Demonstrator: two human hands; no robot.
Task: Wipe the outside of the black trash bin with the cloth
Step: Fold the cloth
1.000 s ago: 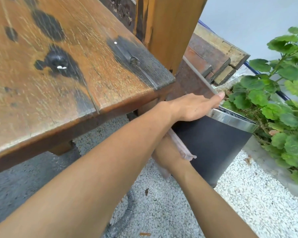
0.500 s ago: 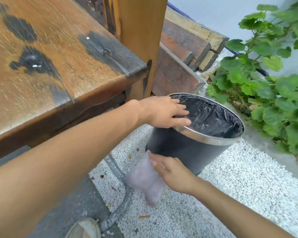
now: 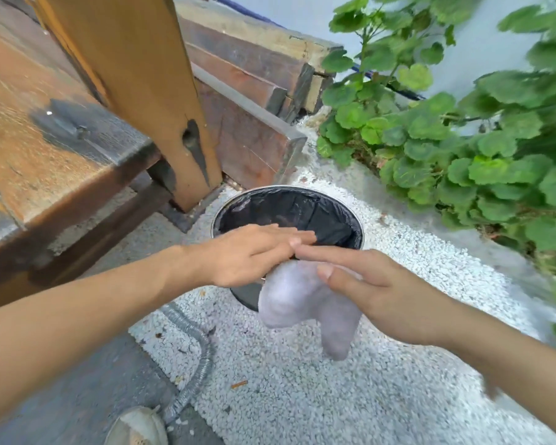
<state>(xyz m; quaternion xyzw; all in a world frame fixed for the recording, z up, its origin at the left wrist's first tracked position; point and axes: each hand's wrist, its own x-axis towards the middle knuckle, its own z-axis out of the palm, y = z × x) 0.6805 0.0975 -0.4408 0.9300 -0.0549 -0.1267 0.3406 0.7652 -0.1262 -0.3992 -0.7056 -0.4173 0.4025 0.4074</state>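
The black trash bin (image 3: 328, 195) stands upright on white gravel, seen from above, with a metal rim and a black liner inside. My left hand (image 3: 247, 255) lies flat over the near rim, fingers together and stretched out. My right hand (image 3: 376, 284) hovers just right of it with the pale grey cloth (image 3: 305, 303) under the thumb and palm. The cloth hangs down in front of the bin's near side. Both hands hide most of that near outer wall.
A worn wooden table (image 3: 45, 149) and its thick post (image 3: 148, 91) stand close on the left. Stacked timber beams (image 3: 254, 91) lie behind the bin. A leafy green plant (image 3: 463, 133) fills the right. A grey corrugated hose (image 3: 193, 364) and a shoe (image 3: 135, 425) lie near the bottom.
The view has risen to look down into the bin. My right hand lifted the cloth from low on the bin's side up to the rim, beside my left hand.
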